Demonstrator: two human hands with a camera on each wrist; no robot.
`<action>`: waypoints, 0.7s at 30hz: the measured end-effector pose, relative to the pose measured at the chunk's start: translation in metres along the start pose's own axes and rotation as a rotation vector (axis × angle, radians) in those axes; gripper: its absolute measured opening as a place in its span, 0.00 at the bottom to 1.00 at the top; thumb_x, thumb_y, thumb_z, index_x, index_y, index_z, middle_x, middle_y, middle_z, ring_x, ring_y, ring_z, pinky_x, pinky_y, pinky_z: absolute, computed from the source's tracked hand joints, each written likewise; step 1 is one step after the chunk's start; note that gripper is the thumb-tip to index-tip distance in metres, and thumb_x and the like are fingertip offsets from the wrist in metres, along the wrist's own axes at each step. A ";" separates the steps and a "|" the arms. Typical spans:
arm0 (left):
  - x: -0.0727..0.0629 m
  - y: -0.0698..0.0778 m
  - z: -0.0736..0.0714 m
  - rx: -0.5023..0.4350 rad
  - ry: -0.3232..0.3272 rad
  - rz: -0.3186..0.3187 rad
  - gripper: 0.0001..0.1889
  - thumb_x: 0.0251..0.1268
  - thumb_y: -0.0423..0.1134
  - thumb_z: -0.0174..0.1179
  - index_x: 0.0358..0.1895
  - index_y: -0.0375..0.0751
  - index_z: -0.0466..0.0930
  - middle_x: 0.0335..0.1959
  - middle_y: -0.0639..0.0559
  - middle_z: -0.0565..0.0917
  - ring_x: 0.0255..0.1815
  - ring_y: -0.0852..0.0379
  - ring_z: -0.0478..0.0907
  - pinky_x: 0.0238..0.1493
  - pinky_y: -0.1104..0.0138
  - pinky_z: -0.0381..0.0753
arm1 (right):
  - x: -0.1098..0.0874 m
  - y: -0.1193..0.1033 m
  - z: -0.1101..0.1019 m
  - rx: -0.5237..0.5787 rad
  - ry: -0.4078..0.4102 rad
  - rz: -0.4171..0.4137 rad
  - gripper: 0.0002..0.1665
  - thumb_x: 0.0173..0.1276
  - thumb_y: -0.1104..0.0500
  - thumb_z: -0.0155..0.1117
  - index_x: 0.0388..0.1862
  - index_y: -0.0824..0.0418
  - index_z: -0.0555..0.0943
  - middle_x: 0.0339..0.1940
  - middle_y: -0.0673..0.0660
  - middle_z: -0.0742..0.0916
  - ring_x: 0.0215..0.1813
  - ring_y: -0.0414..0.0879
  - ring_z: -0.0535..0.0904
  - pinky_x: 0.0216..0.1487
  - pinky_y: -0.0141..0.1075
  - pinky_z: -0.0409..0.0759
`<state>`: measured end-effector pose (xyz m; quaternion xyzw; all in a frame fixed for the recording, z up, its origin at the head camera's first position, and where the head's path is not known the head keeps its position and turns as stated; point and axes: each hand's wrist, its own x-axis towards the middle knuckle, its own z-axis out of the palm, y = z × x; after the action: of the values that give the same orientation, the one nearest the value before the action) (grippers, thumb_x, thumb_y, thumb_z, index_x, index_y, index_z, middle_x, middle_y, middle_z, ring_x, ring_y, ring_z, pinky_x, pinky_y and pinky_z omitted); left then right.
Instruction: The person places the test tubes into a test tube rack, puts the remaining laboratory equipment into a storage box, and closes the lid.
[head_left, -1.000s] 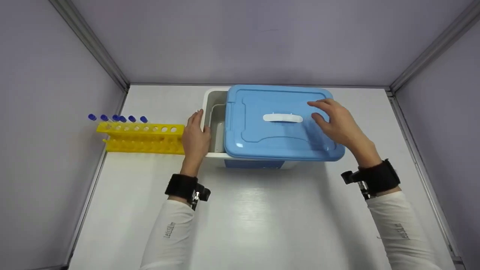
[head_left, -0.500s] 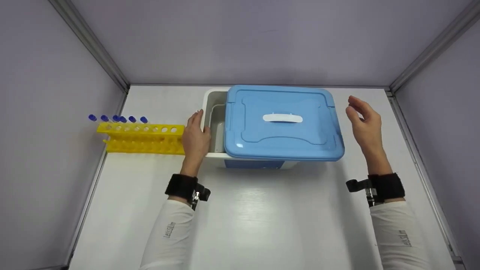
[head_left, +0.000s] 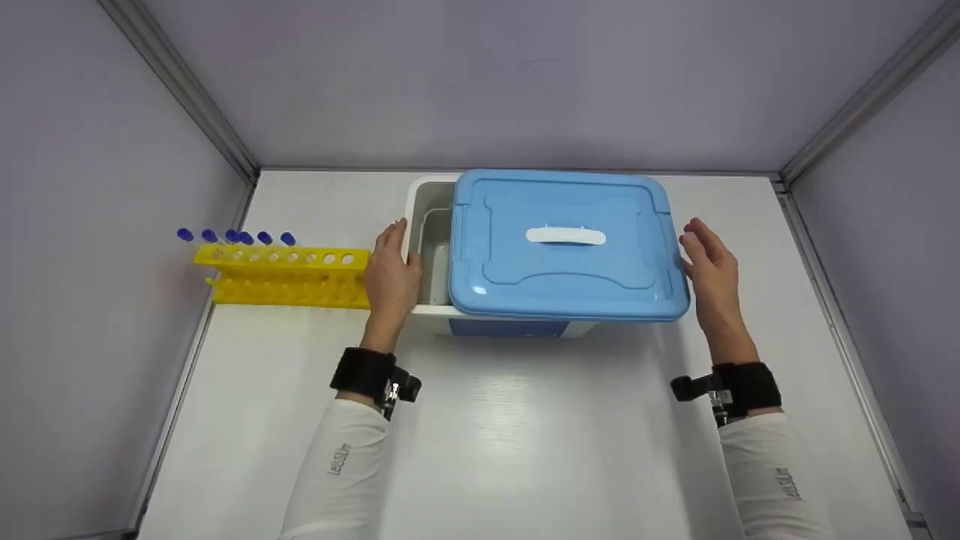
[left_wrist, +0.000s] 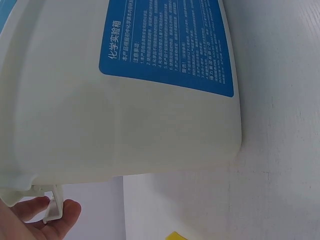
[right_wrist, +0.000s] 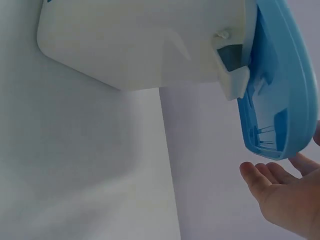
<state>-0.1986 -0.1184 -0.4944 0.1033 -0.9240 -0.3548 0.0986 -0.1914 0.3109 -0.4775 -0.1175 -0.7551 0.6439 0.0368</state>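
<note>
A white storage box [head_left: 430,309] stands at the back of the table, its blue lid [head_left: 510,266] lying shifted to the right across the top. A strip of the box's inside shows at the left. My left hand [head_left: 391,281] grips the box's left edge, with its fingers around a white latch [left_wrist: 56,204] in the left wrist view. My right hand [head_left: 716,281] is beside the lid's right edge, fingers loosely bent. In the right wrist view its fingers [right_wrist: 257,180] are close to the overhanging lid; whether they touch it I cannot tell.
Left of the box stands a yellow test tube rack [head_left: 281,257], close to my left hand. Several tubes with blue caps [head_left: 264,238] lean out of its back. A white handle [head_left: 566,236] sits on the lid. Grey walls enclose the table on three sides.
My right hand has gone from over the lid out to the right, then back left to the lid's right edge. The left hand, box and lid have stayed in place.
</note>
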 end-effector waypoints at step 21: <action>-0.002 0.003 -0.003 0.043 -0.023 0.019 0.28 0.72 0.36 0.54 0.74 0.46 0.65 0.73 0.41 0.70 0.66 0.40 0.76 0.63 0.51 0.78 | -0.008 0.007 0.005 0.254 -0.132 0.220 0.42 0.77 0.47 0.51 0.82 0.54 0.48 0.85 0.52 0.49 0.85 0.46 0.40 0.84 0.41 0.41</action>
<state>-0.1964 -0.1176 -0.4910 0.0923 -0.9335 -0.3349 0.0889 -0.1837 0.3055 -0.4848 -0.1513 -0.6509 0.7407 -0.0688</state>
